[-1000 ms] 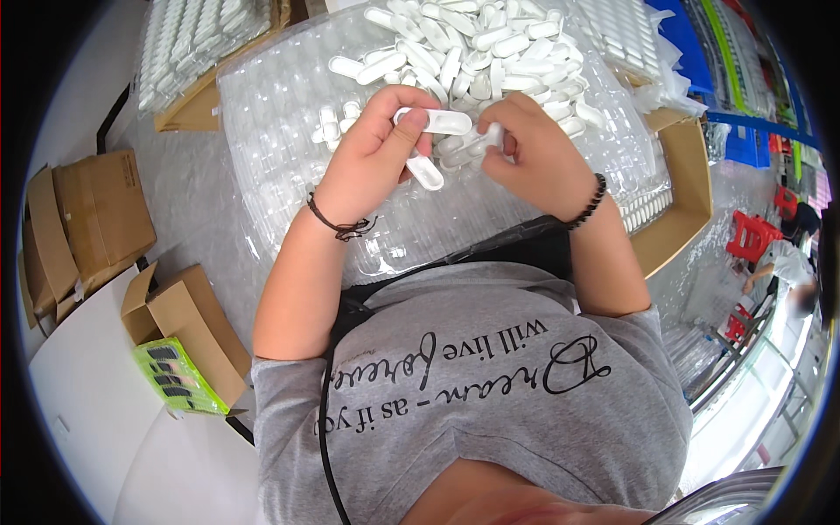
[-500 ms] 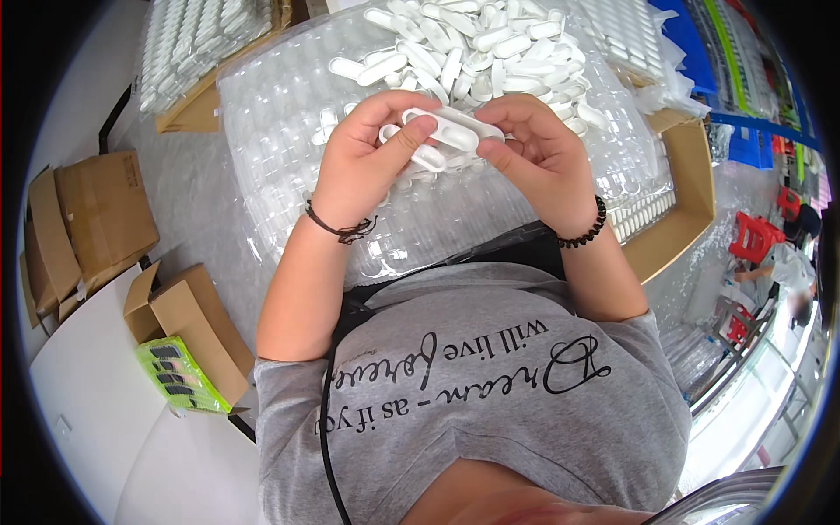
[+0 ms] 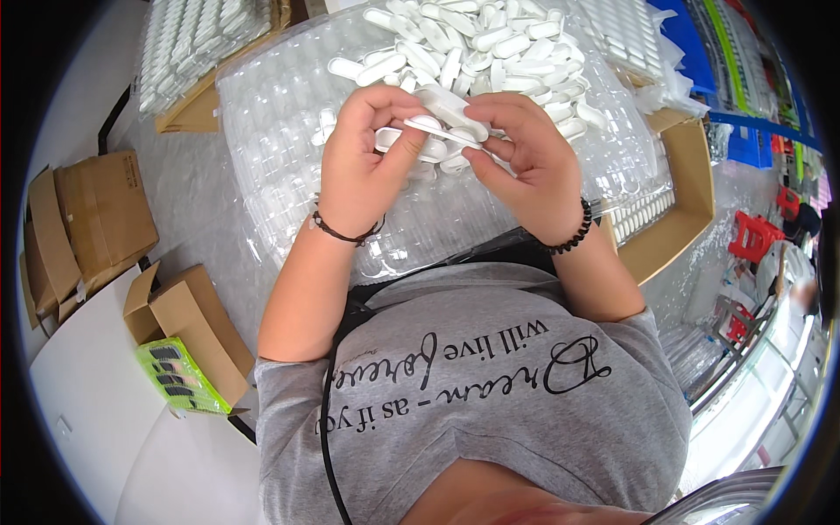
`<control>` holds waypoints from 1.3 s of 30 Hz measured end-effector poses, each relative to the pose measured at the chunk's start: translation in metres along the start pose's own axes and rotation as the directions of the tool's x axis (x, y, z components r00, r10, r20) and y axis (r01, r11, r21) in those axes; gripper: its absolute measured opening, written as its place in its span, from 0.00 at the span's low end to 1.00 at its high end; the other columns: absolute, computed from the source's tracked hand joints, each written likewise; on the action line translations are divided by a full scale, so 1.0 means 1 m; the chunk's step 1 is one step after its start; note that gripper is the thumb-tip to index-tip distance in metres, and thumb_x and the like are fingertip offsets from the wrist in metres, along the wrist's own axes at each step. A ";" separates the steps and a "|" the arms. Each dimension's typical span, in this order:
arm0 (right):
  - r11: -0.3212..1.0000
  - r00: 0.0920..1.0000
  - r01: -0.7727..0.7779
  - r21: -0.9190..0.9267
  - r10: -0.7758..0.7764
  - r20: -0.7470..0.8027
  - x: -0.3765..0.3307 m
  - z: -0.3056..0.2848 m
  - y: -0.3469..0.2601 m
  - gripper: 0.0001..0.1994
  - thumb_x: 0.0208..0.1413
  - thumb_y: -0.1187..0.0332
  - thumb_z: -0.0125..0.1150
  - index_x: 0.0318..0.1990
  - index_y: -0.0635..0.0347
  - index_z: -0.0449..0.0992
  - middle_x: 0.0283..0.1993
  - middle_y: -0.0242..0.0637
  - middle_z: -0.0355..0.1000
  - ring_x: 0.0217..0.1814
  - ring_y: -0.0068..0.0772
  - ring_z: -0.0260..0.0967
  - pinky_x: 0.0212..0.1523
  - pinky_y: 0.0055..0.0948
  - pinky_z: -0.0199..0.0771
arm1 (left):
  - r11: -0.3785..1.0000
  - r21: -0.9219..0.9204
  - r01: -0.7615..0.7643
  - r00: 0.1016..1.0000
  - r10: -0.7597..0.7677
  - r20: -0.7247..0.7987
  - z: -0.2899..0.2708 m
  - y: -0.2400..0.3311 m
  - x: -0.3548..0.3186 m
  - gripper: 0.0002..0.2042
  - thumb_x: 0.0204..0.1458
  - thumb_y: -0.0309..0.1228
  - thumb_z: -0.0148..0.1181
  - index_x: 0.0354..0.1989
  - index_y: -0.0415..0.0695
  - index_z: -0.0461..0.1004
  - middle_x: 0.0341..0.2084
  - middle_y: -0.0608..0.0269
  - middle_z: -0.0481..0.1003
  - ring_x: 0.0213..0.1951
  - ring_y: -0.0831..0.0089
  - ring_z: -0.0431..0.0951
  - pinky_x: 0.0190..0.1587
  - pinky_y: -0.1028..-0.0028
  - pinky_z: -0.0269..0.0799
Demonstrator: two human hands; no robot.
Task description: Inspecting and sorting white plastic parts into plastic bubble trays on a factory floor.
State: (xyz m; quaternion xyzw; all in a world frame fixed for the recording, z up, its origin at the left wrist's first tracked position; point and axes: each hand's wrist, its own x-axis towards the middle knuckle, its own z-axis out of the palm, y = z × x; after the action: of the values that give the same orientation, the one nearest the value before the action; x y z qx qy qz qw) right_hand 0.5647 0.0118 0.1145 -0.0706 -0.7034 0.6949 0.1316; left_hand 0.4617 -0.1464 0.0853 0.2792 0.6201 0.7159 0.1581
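Between my hands are two white plastic pieces with rounded ends. The farther, thicker white oval shell point(image 3: 444, 106) lies between the fingertips of both hands. Nearer to me, a thinner white oval piece point(image 3: 448, 133) is tilted edge-on, a slim gap parting it from the shell. My left hand point(image 3: 372, 144) pinches the left ends between thumb and fingers, and my right hand point(image 3: 523, 153) grips the right ends. Beneath them, a clear plastic blister tray point(image 3: 289, 114) bears a heap of similar white oval pieces point(image 3: 472, 44); a few lie just under my fingers.
Trays of white pieces point(image 3: 197, 48) stand at the far left. An open cardboard box point(image 3: 691, 192) with more white pieces sits on the right. Cardboard boxes point(image 3: 109, 210) stand at the left. A red stool point(image 3: 754, 236) and another person are farther right.
The nearer piece has turned from showing its broad face to lying edge-on, and the farther shell shows more. My right hand has shifted slightly left.
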 end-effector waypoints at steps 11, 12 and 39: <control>0.997 0.996 0.075 -0.002 -0.075 -0.042 -0.001 0.003 0.008 0.14 0.51 0.86 0.54 0.44 0.64 0.74 0.50 0.38 0.67 0.53 0.27 0.69 0.48 0.20 0.76 | 0.974 0.186 0.132 0.991 -0.132 -0.013 0.000 0.014 0.001 0.14 0.50 0.18 0.61 0.46 0.38 0.74 0.32 0.65 0.76 0.34 0.81 0.75 0.36 0.82 0.72; 0.996 0.995 0.084 -0.022 -0.085 -0.047 -0.001 0.003 0.010 0.14 0.51 0.86 0.53 0.44 0.64 0.74 0.50 0.38 0.67 0.52 0.27 0.69 0.47 0.20 0.76 | 0.955 0.294 0.047 0.996 -0.069 0.064 -0.001 0.013 0.002 0.15 0.50 0.17 0.60 0.48 0.38 0.74 0.34 0.63 0.76 0.35 0.80 0.76 0.38 0.80 0.73; -0.360 0.917 0.293 -0.886 0.369 0.153 0.363 -0.039 0.134 0.17 0.51 0.63 0.57 0.44 0.66 0.79 0.43 0.50 0.77 0.44 0.43 0.76 0.49 0.35 0.74 | 0.846 -0.355 0.397 0.868 -0.472 -0.154 -0.044 -0.016 0.045 0.14 0.57 0.22 0.52 0.52 0.35 0.68 0.45 0.57 0.74 0.40 0.76 0.73 0.44 0.78 0.70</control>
State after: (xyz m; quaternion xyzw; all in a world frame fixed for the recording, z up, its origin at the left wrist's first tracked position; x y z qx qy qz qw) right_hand 0.2182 0.1551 0.0123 -0.0314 -0.9684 -0.1931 -0.1548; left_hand 0.3978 -0.1525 0.0759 0.0151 0.5604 0.7777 0.2844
